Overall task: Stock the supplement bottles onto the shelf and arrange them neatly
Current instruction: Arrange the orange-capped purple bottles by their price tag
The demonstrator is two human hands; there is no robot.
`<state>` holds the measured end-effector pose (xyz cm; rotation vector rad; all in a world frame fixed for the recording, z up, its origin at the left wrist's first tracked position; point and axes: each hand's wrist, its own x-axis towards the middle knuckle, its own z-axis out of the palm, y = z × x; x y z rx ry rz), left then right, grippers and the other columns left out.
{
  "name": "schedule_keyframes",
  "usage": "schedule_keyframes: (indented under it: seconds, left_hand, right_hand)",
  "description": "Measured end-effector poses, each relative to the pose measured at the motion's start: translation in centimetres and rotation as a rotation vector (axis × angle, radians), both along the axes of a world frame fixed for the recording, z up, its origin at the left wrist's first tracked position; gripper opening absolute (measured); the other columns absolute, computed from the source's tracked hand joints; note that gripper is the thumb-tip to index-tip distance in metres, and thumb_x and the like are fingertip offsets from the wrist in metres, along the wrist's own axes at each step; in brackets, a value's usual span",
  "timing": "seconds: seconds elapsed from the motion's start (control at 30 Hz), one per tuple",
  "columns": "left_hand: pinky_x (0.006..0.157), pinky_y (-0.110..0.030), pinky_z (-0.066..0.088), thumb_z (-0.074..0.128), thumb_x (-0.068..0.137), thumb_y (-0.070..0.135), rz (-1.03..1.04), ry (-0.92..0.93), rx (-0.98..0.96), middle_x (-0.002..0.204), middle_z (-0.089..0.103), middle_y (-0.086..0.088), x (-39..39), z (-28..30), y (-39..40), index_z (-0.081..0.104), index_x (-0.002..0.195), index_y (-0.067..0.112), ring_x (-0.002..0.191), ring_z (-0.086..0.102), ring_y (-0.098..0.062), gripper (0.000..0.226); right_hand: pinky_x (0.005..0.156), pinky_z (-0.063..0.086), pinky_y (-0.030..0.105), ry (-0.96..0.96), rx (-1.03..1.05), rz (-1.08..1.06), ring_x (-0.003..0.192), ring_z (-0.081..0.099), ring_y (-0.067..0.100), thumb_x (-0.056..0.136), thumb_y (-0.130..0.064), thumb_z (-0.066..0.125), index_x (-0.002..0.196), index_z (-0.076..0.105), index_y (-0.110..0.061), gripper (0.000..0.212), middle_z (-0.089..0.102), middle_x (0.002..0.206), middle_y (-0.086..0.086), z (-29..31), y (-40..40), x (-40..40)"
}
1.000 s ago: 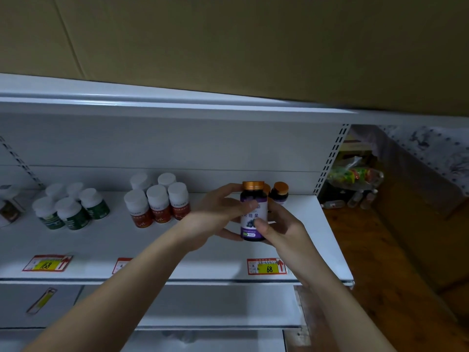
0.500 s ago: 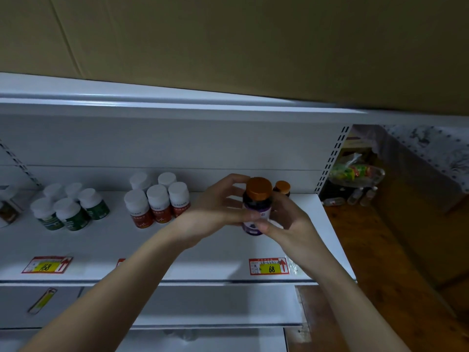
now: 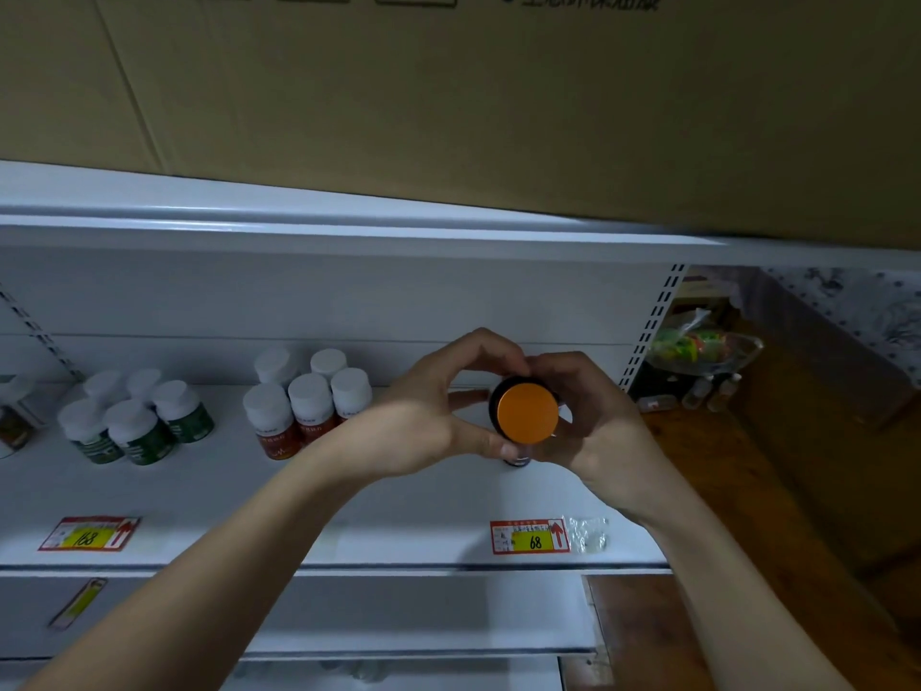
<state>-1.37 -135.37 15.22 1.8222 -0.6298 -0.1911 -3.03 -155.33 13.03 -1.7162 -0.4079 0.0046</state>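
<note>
Both the left hand (image 3: 423, 421) and right hand (image 3: 593, 421) grip the orange-capped bottle (image 3: 527, 413), tilted toward the camera above the shelf (image 3: 398, 521). Red-labelled bottles (image 3: 309, 406) stand just left of the left hand; green-labelled bottles (image 3: 134, 421) stand farther left.

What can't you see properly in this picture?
- Orange-capped bottle: head view shows mostly its cap; the left hand and right hand cover its label.
- Whether it touches the shelf: hidden by the hands.
- White-capped bottles' label words: too small and blurred.
- Bottle at the left edge: cut off by the frame.
- Price tag: only "68" is readable.
</note>
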Motion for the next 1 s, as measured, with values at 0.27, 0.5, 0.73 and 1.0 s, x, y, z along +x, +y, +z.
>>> schedule_keyframes:
  seconds: [0.27, 0.5, 0.73, 1.0]
  left_hand:
    - [0.097, -0.033, 0.054, 0.078, 0.081, -0.001, -0.043, 0.088, -0.023, 0.130, 0.061, 0.013, 0.3, -2.1, 0.5, 0.051, 0.134, 0.039, 0.130, 0.051, -0.009, 0.071]
    - [0.082, -0.046, 0.061, 0.066, 0.094, 0.018, 0.001, 0.273, -0.054, 0.123, 0.069, -0.007, 0.6, -2.2, 0.4, 0.023, 0.148, 0.054, 0.108, 0.070, -0.023, 0.078]
    - [0.051, -0.026, 0.054, 0.052, 0.099, 0.046, 0.217, 0.326, 0.093, 0.083, 0.075, -0.017, 1.6, 1.4, -0.5, 0.064, 0.121, 0.013, 0.064, 0.071, -0.026, 0.042]
    - [0.053, -0.020, 0.054, 0.037, 0.096, 0.066, 0.200, 0.538, 0.089, 0.071, 0.073, -0.020, 2.8, 5.4, -0.2, 0.061, 0.112, -0.005, 0.058, 0.071, -0.022, 0.076]
  right_hand:
    - [0.089, 0.049, 0.013, 0.102, -0.108, 0.049, 0.112, 0.062, -0.002, 0.084, 0.006, 0.071, 0.121, 0.056, -0.036, 0.058, 0.067, 0.114, -0.025, -1.3, -0.4, -0.2]
    - [0.088, 0.059, 0.034, 0.293, -0.037, 0.096, 0.112, 0.067, 0.012, 0.098, -0.020, 0.057, 0.143, 0.032, -0.056, 0.062, 0.062, 0.131, -0.010, -0.2, -0.4, -0.1]
    - [0.064, 0.062, 0.042, 0.319, -0.094, 0.031, 0.073, 0.074, 0.027, 0.104, -0.047, 0.034, 0.130, 0.058, -0.036, 0.036, 0.074, 0.100, 0.003, 3.4, 1.1, 0.3]
    - [0.043, 0.041, 0.024, 0.352, -0.079, -0.266, 0.038, 0.052, 0.021, 0.103, -0.055, 0.029, 0.087, 0.065, -0.006, 0.063, 0.062, 0.050, 0.012, 6.8, 3.9, 2.3]
